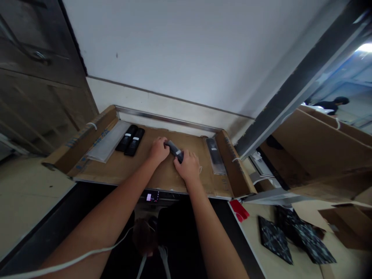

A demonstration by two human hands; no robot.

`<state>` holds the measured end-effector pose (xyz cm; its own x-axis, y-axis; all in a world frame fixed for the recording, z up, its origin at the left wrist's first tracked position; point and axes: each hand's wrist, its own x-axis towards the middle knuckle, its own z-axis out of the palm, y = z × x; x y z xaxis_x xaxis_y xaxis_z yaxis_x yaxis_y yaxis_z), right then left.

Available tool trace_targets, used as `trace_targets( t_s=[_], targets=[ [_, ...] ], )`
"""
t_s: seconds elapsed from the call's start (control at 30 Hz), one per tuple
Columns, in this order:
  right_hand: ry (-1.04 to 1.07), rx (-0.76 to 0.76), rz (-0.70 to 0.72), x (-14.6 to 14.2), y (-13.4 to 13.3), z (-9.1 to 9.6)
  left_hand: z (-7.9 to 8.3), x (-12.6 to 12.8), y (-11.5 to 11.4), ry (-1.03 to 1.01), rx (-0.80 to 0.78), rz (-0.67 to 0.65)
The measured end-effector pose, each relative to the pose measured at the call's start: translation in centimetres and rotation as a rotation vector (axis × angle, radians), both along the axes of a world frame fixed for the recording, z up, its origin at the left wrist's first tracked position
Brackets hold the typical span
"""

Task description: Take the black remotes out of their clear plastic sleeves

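Note:
Both of my hands grip one dark remote control (174, 149) over the middle of a cardboard-lined work surface (130, 164). My left hand (158, 150) is closed on its far end. Around its near end curls my right hand (188, 165). Two more black remotes (130, 141) lie side by side at the back left, each with a small white label. A clear plastic sleeve (108, 146) lies left of them. Another remote inside a clear bag (215, 155) rests at the right edge.
Cardboard side walls (80, 141) bound the surface on left and right, with a metal rail (168, 120) and white wall behind. A red object (239, 210) and dark patterned packs (293, 234) lie on the table to the right. Another person (333, 104) is far right.

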<state>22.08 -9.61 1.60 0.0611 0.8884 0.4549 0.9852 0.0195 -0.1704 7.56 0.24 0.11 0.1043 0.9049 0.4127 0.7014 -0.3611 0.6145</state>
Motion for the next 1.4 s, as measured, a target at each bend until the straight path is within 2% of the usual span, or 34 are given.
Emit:
trace_targets(
  t_s=[0.23, 0.37, 0.47, 0.53, 0.6, 0.73, 0.83, 0.93, 1.07, 1.17, 1.27, 1.33, 1.4],
  targets=[
    [-0.003, -0.008, -0.009, 0.1, 0.0, 0.1, 0.3, 0.1, -0.2, 0.036, -0.036, 0.001],
    [-0.023, -0.021, -0.053, -0.2, -0.2, 0.4, 0.3, 0.1, -0.1, 0.022, -0.03, -0.006],
    [-0.058, -0.017, -0.116, -0.5, -0.4, 0.6, 1.0, 0.1, -0.2, 0.009, 0.009, -0.021],
    [-0.073, -0.014, -0.162, -0.6, -0.4, 0.6, 2.3, 0.2, -0.4, 0.002, 0.065, -0.031],
    [-0.072, -0.014, -0.187, -0.6, -0.4, 0.6, 4.3, 0.5, -0.7, 0.002, 0.137, -0.056],
    [-0.01, -0.026, -0.212, -0.3, -0.2, 0.6, 9.0, 1.7, -1.5, 0.048, 0.276, -0.191],
    [0.099, -0.018, -0.2, 0.1, 0.0, 0.4, 11.9, 2.8, -2.4, 0.112, 0.343, -0.281],
    [0.256, -0.008, -0.153, 0.5, -0.1, 0.2, 14.1, 3.4, -3.6, 0.181, 0.4, -0.294],
    [0.433, 0.016, -0.08, 1.1, -0.2, 0.1, 16.0, 3.3, -5.0, 0.212, 0.47, -0.328],
    [0.488, 0.022, -0.062, 1.6, -0.1, 0.0, 16.7, 2.5, -5.2, 0.133, 0.471, -0.327],
    [0.463, 0.036, -0.052, 1.9, 0.0, 0.0, 16.6, 1.2, -4.4, -0.021, 0.423, -0.258],
    [0.413, 0.066, -0.041, 1.8, 0.0, 0.1, 16.1, 0.1, -3.6, -0.146, 0.311, -0.17],
    [0.35, 0.096, -0.032, 1.6, -0.1, 0.2, 15.5, -1.1, -2.8, -0.288, 0.087, -0.094]
  ],
)
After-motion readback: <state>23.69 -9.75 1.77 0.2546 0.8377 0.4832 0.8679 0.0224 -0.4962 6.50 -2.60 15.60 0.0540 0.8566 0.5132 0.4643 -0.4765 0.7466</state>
